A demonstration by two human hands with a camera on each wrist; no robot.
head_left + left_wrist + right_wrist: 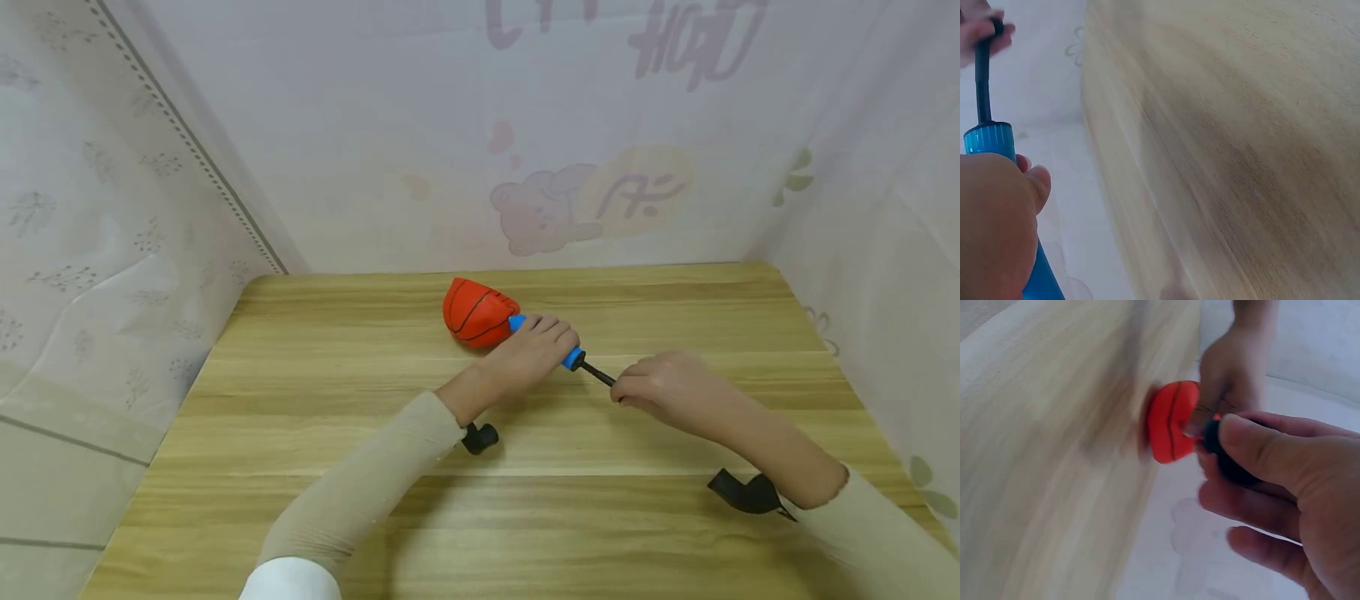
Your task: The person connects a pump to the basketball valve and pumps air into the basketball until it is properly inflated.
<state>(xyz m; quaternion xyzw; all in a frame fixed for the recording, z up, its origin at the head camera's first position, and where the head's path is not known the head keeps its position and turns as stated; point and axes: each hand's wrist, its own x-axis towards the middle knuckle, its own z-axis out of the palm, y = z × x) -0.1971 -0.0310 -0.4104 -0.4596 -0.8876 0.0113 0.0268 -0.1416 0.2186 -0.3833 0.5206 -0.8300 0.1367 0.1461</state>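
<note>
A blue hand pump (573, 359) with a black rod slants across the middle of the head view. My left hand (528, 350) grips its blue barrel (1041, 275), fingers wrapped over it. At the far end of the pump lies a red basketball (477, 314) with black lines, partly deflated and dented on its right side. My right hand (667, 392) pinches the black handle (1235, 456) between thumb and fingers. The black rod (982, 87) shows drawn out of the barrel between both hands. The left hand hides the middle of the barrel.
A wood-grain table (300, 400) carries the ball. White printed cloth (360, 150) stands behind it and at both sides. Black wrist camera mounts (746, 492) hang under both forearms, close over the tabletop.
</note>
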